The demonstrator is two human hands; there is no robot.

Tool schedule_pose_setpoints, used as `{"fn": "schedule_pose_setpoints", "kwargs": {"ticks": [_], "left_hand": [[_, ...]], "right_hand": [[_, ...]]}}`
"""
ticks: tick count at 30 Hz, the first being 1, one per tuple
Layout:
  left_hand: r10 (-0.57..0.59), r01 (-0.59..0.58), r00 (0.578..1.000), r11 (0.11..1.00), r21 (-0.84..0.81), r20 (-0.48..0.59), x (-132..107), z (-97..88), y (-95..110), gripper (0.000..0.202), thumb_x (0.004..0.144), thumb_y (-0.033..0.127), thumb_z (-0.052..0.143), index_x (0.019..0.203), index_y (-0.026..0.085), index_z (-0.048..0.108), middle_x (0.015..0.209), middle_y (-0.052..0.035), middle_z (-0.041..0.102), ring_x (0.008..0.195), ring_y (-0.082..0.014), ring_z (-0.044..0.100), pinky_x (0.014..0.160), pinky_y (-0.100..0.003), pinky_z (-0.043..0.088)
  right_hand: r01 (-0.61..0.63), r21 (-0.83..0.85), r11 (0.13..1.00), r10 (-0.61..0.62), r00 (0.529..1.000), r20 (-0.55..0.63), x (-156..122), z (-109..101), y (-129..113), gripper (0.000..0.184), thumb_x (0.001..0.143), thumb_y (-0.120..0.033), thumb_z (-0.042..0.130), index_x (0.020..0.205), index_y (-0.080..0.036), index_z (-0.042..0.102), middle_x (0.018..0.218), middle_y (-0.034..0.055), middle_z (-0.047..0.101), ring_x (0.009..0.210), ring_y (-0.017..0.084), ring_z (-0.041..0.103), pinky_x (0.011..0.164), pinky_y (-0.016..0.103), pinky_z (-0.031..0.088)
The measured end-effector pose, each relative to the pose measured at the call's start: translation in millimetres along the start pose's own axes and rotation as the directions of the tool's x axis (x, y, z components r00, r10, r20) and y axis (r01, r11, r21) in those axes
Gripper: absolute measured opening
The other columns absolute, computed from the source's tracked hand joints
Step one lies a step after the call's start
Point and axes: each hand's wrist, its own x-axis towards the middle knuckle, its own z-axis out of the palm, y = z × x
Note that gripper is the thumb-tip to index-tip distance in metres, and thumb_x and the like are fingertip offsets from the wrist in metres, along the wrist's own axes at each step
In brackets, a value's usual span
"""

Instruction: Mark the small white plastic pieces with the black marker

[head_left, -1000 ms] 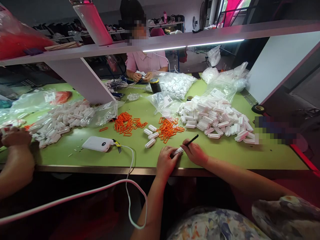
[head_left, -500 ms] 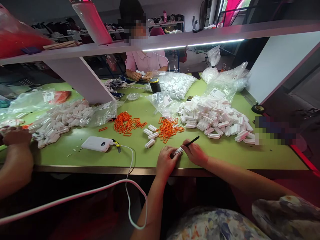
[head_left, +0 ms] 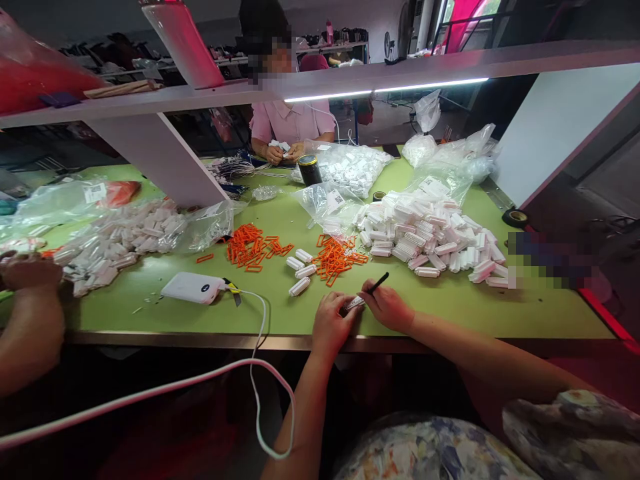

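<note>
My left hand [head_left: 332, 321] is closed around a white plastic connector housing [head_left: 355, 303] close to the table's front edge. My right hand [head_left: 390, 307] pinches a thin black pen-like tool [head_left: 379, 283], whose lower end is hidden by the fingers at the housing. Beyond my hands lie a heap of orange rectangular frames [head_left: 334, 259] and several loose white housings [head_left: 301, 286]. A large pile of similar white housings [head_left: 425, 230] spreads to the right, partly under a clear plastic bag [head_left: 333, 200].
A white power bank [head_left: 193, 288] with a white cable [head_left: 264, 307] lies left of my hands. Another orange heap [head_left: 245, 247] sits behind it. A co-worker's hand [head_left: 31, 272] is at far left; another person [head_left: 293, 127] sits opposite. A shelf [head_left: 350, 73] crosses above the table.
The black tool in my right hand has tilted more upright, its top end shifting slightly left. My left hand keeps the housing in nearly the same place.
</note>
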Motion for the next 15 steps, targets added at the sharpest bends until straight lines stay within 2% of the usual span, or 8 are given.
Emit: {"fn": "schedule_pose_setpoints", "kwargs": {"ticks": [7, 9, 13, 15], "left_hand": [[-0.019, 0.02, 1.0, 0.996, 0.086, -0.004, 1.2, 1.1, 2.1, 0.009, 0.086, 0.017, 0.075, 0.093, 0.023, 0.074, 0.092, -0.003, 0.071, 0.094, -0.0227, 0.065, 0.087, -0.036, 0.051], [-0.018, 0.019, 1.0, 0.996, 0.084, -0.004, 1.2, 1.2, 1.8, 0.01, 0.086, 0.019, 0.076, 0.095, 0.023, 0.075, 0.092, -0.003, 0.071, 0.094, -0.0229, 0.065, 0.088, -0.036, 0.051], [-0.022, 0.022, 1.0, 0.997, 0.069, 0.003, 1.1, 0.7, 1.1, 0.016, 0.085, 0.023, 0.08, 0.102, 0.024, 0.077, 0.092, -0.0031, 0.07, 0.094, -0.0227, 0.064, 0.088, -0.036, 0.051], [-0.024, 0.023, 1.0, 0.998, 0.06, 0.008, 1.1, 0.7, 0.9, 0.018, 0.085, 0.024, 0.08, 0.103, 0.024, 0.079, 0.091, -0.0031, 0.069, 0.093, -0.0225, 0.064, 0.088, -0.036, 0.051]], "right_hand": [[0.038, -0.126, 0.991, -0.024, 0.994, 0.111, 3.8, -0.4, -4.8, 0.018, 0.108, -0.03, 0.049, 0.098, -0.019, 0.059, 0.086, 0.008, 0.072, 0.079, 0.019, 0.068, 0.073, 0.028, 0.049], [0.036, -0.096, 0.995, -0.029, 0.997, 0.071, 3.3, -0.8, -4.3, 0.019, 0.108, -0.03, 0.048, 0.098, -0.019, 0.059, 0.086, 0.0072, 0.072, 0.079, 0.019, 0.068, 0.073, 0.028, 0.049], [0.009, 0.001, 1.0, -0.009, 0.994, -0.113, 1.7, -1.0, 0.1, 0.022, 0.109, -0.031, 0.042, 0.095, -0.021, 0.056, 0.082, 0.0056, 0.069, 0.076, 0.02, 0.066, 0.073, 0.03, 0.05], [0.007, 0.029, 1.0, -0.003, 0.987, -0.161, 1.7, -0.9, 2.0, 0.024, 0.11, -0.033, 0.041, 0.093, -0.022, 0.054, 0.08, 0.0051, 0.068, 0.074, 0.021, 0.066, 0.072, 0.03, 0.05]]}}
